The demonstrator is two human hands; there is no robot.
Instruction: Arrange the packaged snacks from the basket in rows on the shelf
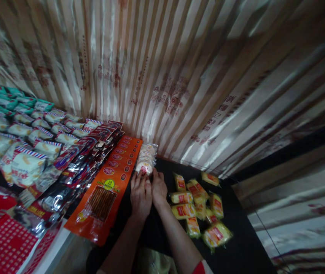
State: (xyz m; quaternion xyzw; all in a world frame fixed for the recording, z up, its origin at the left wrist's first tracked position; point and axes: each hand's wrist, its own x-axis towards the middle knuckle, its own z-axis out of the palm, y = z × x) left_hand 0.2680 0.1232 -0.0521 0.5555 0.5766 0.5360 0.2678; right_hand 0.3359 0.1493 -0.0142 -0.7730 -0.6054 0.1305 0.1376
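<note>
A short row of round white snacks in clear wrappers stands on the black tabletop, close to the curtain. My left hand is closed at the near end of this row, its fingertips on the nearest wrapped round snack. My right hand presses in from the right, fingers bent together against the same snack; its fingertips are partly hidden. Just left of my hands lies a long orange snack packet with a window showing brown sticks. To my right, several yellow wrapped snack cakes lie scattered.
Dark shiny packets overlap left of the orange packet. Beyond them are rows of white-and-blue snack bags and green packets. A red basket stands at the lower left. A pale printed curtain hangs behind the table.
</note>
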